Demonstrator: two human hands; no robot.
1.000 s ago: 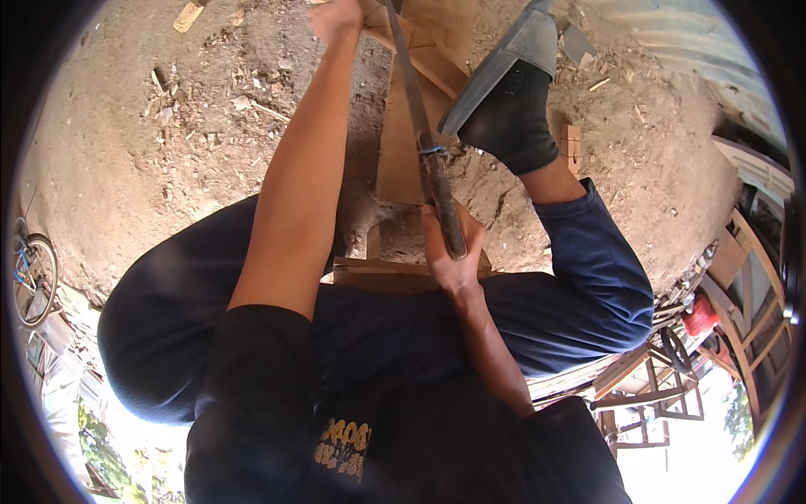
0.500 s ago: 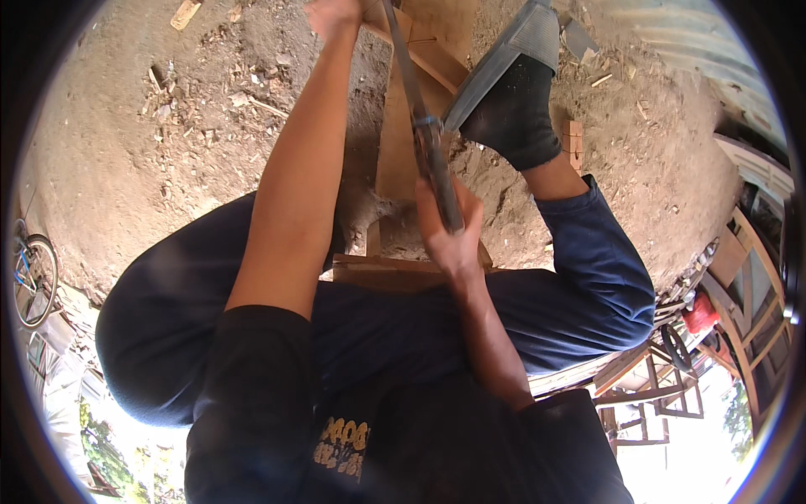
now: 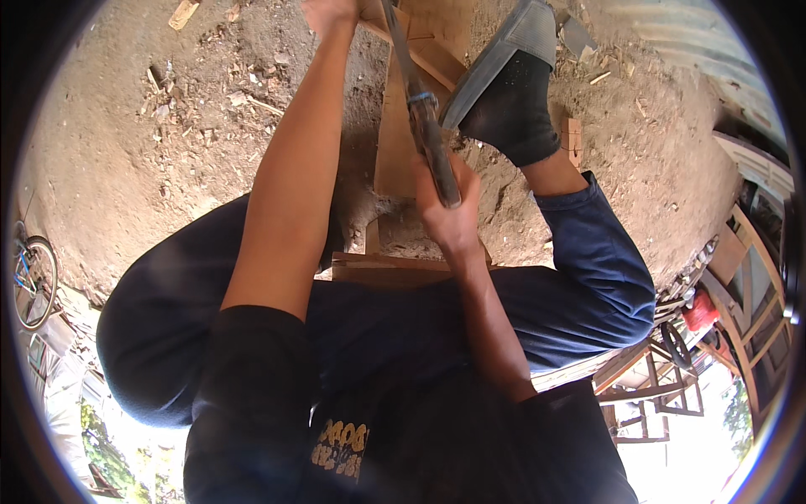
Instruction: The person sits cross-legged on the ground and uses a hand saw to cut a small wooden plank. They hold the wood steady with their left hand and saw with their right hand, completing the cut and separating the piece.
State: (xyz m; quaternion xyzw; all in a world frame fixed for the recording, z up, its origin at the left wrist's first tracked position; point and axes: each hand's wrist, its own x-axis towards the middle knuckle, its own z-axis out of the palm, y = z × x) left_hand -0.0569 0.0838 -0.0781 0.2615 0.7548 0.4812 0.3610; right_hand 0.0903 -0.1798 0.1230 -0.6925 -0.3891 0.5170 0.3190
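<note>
My right hand (image 3: 451,202) is closed around the dark handle of what looks like a hand saw (image 3: 430,134), seen nearly edge-on. Its long narrow blade runs away from me past the top edge, over a wooden piece (image 3: 437,60). That piece lies slantwise on a wider wooden board (image 3: 395,160). My left hand (image 3: 332,12) is beside the wood at the top edge, its fingers cut off by the picture. A grey slipper (image 3: 504,63) on my black-socked foot presses near the slanted piece, just right of the blade.
Wood chips (image 3: 168,105) litter the dirt ground. A small wooden block (image 3: 572,139) lies right of my foot. Another wooden piece (image 3: 386,270) sits in front of my lap. Wooden frames (image 3: 747,294) stand at the right; a bicycle (image 3: 35,281) is at the far left.
My right hand and the saw have moved a little away from me, up the picture. My left hand and foot have stayed almost in place.
</note>
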